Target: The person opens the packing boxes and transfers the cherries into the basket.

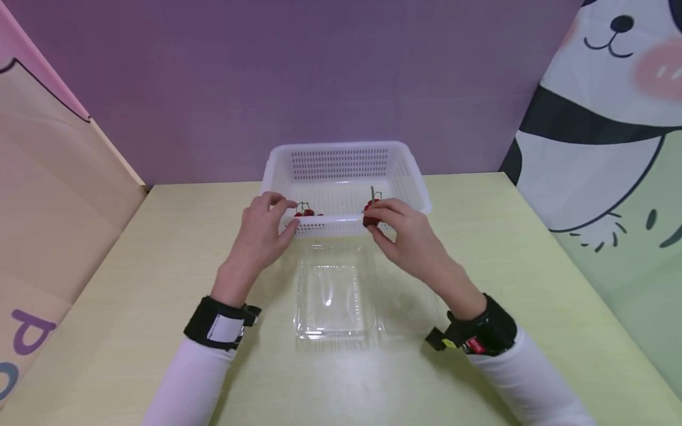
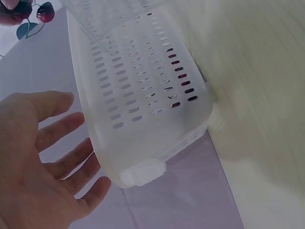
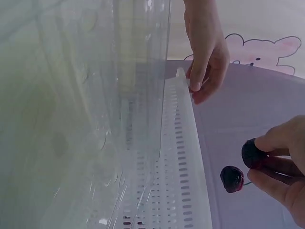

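My right hand (image 1: 407, 236) pinches a dark red cherry (image 3: 253, 153) between thumb and fingers, above the front rim of the white plastic basket (image 1: 341, 226). A second cherry (image 3: 232, 179) hangs beside it on a green stem. At the basket's front left corner is my left hand (image 1: 261, 228), its fingers loosely spread with nothing between them. In the left wrist view those fingertips come right at the basket's rim. More cherries (image 1: 308, 212) lie inside the basket behind its front wall, which partly hides them.
A clear plastic box (image 1: 335, 299) stands on the pale wooden table (image 1: 176, 284) in front of the basket, with a faint see-through lid part at its right. Behind the basket rises a purple wall (image 1: 330, 71). Printed panels flank both sides.
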The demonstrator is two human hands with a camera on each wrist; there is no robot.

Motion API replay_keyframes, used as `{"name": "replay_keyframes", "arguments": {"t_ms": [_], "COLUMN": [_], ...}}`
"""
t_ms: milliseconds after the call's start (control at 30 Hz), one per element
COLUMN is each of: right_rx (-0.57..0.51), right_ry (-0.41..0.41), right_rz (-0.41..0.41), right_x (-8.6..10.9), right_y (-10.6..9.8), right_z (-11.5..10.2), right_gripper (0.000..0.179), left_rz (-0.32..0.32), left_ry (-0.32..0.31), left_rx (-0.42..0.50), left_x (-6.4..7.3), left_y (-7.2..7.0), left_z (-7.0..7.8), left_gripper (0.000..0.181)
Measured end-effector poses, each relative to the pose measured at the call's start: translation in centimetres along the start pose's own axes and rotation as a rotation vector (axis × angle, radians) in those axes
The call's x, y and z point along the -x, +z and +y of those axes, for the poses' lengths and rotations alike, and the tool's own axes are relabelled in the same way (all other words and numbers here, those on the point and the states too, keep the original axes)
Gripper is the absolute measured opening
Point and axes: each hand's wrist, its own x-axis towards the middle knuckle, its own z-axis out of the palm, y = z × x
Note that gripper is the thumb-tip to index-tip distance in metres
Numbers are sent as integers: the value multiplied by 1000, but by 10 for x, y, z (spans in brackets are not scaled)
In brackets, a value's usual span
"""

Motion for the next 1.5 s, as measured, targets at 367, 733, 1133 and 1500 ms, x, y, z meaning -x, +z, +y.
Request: {"name": "replay_keyframes", "arguments": {"t_ms": [367,733,1133,1500], "right_rx": [58,17,90,161], "right_ry": [134,288,383,424], "right_rz": [67,91,72,23], "right_x": [4,8,10,11], "right_y": [2,-2,-5,-8], "right_z": [25,45,55,54], "right_gripper": [21,22,19,13], "left_rz": [-30,-42,-60,-58], "left_ry": [-22,-30,-30,-25], "left_rx": [-1,3,-3,1], "left_x": [1,0,0,0], "left_y": [-1,-2,-3,-2], "left_z": [1,3,4,3], "left_gripper": [32,33,34,33]}}
